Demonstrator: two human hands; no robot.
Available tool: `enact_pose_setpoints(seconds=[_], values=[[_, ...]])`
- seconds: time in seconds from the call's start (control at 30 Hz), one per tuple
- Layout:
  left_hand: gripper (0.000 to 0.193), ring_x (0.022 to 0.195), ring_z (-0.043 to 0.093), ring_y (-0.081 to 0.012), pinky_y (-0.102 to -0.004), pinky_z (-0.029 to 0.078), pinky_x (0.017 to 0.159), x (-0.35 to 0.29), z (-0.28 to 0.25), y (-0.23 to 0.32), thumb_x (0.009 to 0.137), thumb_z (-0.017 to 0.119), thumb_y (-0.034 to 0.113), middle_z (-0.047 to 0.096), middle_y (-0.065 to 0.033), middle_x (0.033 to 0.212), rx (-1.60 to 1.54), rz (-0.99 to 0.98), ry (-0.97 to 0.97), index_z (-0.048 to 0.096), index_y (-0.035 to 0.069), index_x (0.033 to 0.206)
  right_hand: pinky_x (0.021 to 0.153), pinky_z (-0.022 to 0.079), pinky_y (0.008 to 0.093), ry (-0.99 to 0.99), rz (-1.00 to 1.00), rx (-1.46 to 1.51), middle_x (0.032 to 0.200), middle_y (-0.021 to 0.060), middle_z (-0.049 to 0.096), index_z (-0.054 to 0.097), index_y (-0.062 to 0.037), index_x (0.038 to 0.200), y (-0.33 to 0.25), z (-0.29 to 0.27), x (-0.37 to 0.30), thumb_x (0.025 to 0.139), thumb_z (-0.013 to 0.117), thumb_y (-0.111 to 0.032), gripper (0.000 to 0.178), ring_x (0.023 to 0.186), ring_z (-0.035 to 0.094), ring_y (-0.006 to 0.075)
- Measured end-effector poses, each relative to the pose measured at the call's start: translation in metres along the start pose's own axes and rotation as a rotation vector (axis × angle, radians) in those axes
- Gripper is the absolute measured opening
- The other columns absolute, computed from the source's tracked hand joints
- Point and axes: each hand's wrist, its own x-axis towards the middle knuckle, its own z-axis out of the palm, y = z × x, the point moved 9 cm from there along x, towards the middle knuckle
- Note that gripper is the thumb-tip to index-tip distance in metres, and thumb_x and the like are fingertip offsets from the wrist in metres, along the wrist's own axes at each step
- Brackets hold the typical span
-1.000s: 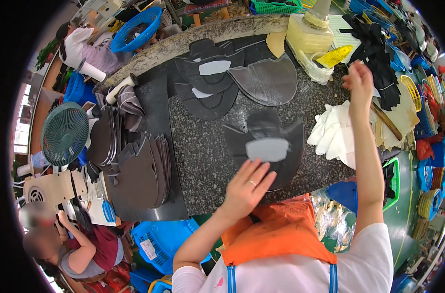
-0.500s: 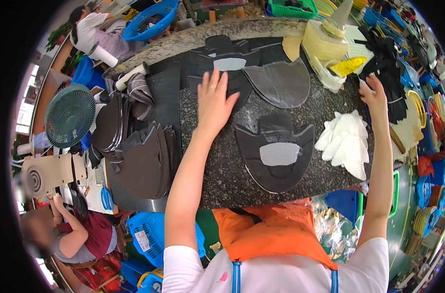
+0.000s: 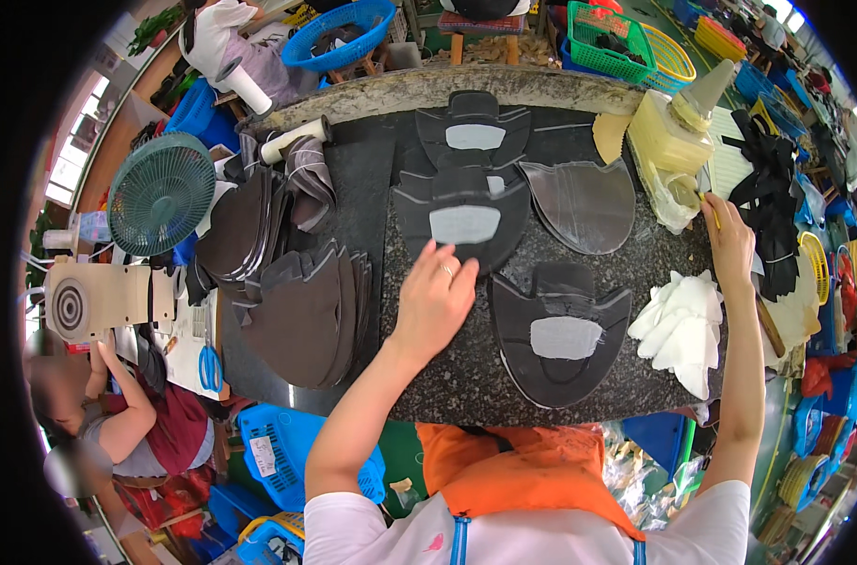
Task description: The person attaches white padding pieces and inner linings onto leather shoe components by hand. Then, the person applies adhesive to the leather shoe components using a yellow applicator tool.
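Observation:
My left hand is open, its slightly bent fingers at the near edge of a dark shoe-upper piece with a light grey patch. I cannot tell whether they touch it. A similar piece lies behind, partly overlapped. Another patched piece lies nearer me, to the right of that hand. My right hand is closed around a thin yellow tool, mostly hidden by the fingers, beside a plastic-wrapped glue container. White cloth-like pieces lie left of the right wrist.
Stacked dark pieces cover the left of the stone-topped table. A smooth dark grey piece lies right of centre. Beyond stand a green fan and a blue basket. A co-worker sits at left by a machine.
My left hand has drawn back toward me, uncovering the patched pieces. My right hand has taken hold of the yellow tool that lay on the glue container. The whole view has shifted.

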Motion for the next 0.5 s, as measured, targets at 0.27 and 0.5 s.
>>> enact_pose_setpoints(seconds=[0.27,0.5], values=[[0.052,0.113,0.056,-0.0335,-0.0449,0.044,0.100,-0.013,0.014,-0.011,0.066,0.078,0.006,0.057,-0.0138,0.119,-0.083,-0.151,-0.208,0.058,0.005,0.114,0.040,0.043,0.0207,-0.071,0.817,1.129,0.073,0.0070,0.065,0.062,0.0006,0.101,-0.061,0.041,0.003,0.094,0.062,-0.030,0.031,0.045,0.055,0.0088],[0.050,0.115,0.053,-0.0376,-0.0468,0.044,0.101,-0.006,0.035,-0.005,0.065,0.077,0.007,0.054,-0.0155,0.111,-0.041,-0.105,-0.198,0.059,0.003,0.112,0.057,0.055,0.0365,-0.396,0.245,1.164,0.080,0.0170,0.067,0.061,-0.0066,0.102,-0.283,0.125,0.051,0.085,0.063,-0.013,0.018,0.065,0.069,0.0269]])
